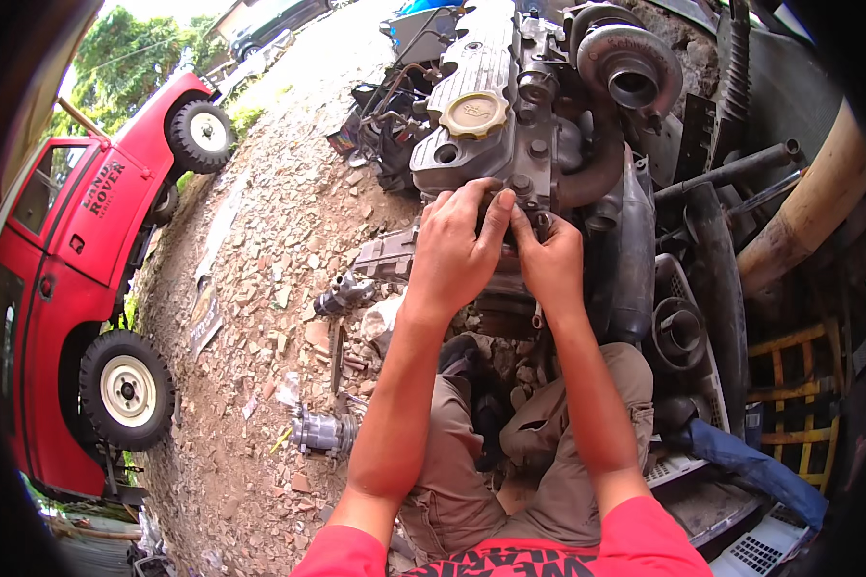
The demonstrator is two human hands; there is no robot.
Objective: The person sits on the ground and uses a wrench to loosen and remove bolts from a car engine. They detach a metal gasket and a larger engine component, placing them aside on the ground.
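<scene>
A grey engine [539, 120] with a ribbed metal valve cover [471, 58] stands in front of me. On the cover sits a tan oil filler cap [473, 113], with a dark round hole beside it. My left hand [457, 245] is closed at the engine's near end, fingers curled over its edge and thumb raised. My right hand [551, 258] is closed right beside it, the two thumbs almost meeting. Whatever the fingers grip is hidden. A thin metal rod end [539, 316] shows just below my right hand; I cannot tell whether it is held.
A turbocharger [630, 72] juts from the engine's right side. Pipes, a dark cylinder [635, 260] and a bamboo pole [808, 207] crowd the right. Metal parts, including a silver compressor-like unit [322, 433], lie on rubble at left. A red off-road vehicle [77, 250] stands beyond.
</scene>
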